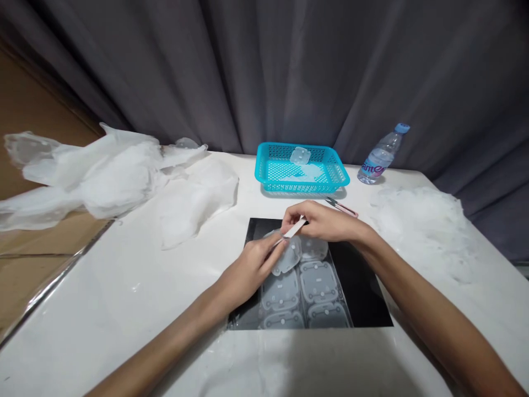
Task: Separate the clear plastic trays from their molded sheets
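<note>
A translucent plastic piece with rounded corners hangs from the fingers of my left hand, which are pinched at its upper edge. My right hand is closed around a narrow whitish strip, whose lower end meets my left fingertips. Both hands are close together above a black mat. On the mat lies a clear sheet with several similar translucent pieces in two columns. Part of the top row is hidden behind my hands.
Behind the mat stands a blue basket holding a few translucent pieces. Small snips lie before it. A water bottle stands at the back right. White filmy material is heaped left and right on the white table.
</note>
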`<action>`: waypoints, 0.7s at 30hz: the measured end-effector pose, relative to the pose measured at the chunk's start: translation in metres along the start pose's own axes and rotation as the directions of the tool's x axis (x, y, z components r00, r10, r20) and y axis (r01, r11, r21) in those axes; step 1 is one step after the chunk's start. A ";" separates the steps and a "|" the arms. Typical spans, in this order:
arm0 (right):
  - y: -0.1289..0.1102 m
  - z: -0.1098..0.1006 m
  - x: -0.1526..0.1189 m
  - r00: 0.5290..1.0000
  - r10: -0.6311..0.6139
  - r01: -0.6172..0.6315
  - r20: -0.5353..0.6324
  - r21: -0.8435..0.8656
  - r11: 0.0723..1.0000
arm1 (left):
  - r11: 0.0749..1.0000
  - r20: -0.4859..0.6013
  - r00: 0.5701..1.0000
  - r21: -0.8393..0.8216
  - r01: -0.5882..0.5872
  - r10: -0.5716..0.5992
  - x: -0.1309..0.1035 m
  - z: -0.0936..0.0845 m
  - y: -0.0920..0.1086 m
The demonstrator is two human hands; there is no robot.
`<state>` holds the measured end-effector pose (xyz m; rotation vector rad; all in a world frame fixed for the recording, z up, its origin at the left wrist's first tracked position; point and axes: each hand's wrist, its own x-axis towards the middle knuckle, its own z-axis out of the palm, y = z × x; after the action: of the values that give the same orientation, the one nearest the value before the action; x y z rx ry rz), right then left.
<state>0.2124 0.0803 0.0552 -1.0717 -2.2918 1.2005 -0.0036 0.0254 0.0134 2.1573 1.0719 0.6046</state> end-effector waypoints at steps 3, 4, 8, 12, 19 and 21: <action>0.008 0.012 0.005 0.981 0.075 -0.108 -0.177 -0.188 0.976 | 0.975 -0.008 0.994 0.194 -0.109 0.112 -0.003 0.006 -0.001; 0.011 0.017 0.007 0.968 0.091 -0.145 -0.232 -0.224 0.964 | 0.957 -0.010 0.989 0.253 -0.138 0.146 -0.004 0.008 -0.001; 0.019 0.017 0.011 0.962 0.118 -0.168 -0.245 -0.195 0.966 | 0.967 -0.049 0.993 0.237 -0.091 0.106 -0.007 0.011 -0.002; 0.018 -0.002 -0.002 0.982 0.108 -0.108 -0.154 0.006 0.994 | 0.999 -0.071 0.997 0.035 0.033 -0.030 -0.002 0.001 -0.007; 0.025 0.002 -0.012 0.998 0.011 0.005 -0.054 0.281 0.960 | 0.983 -0.062 0.992 -0.156 0.101 -0.112 0.003 -0.003 -0.012; 0.025 0.007 -0.011 0.997 0.000 0.026 -0.079 0.318 0.948 | 0.982 -0.091 0.989 -0.154 0.106 -0.121 0.002 -0.001 -0.011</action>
<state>0.2274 0.0776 0.0315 -0.9617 -1.9552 1.4367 -0.0089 0.0326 0.0064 1.9412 1.1568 0.7217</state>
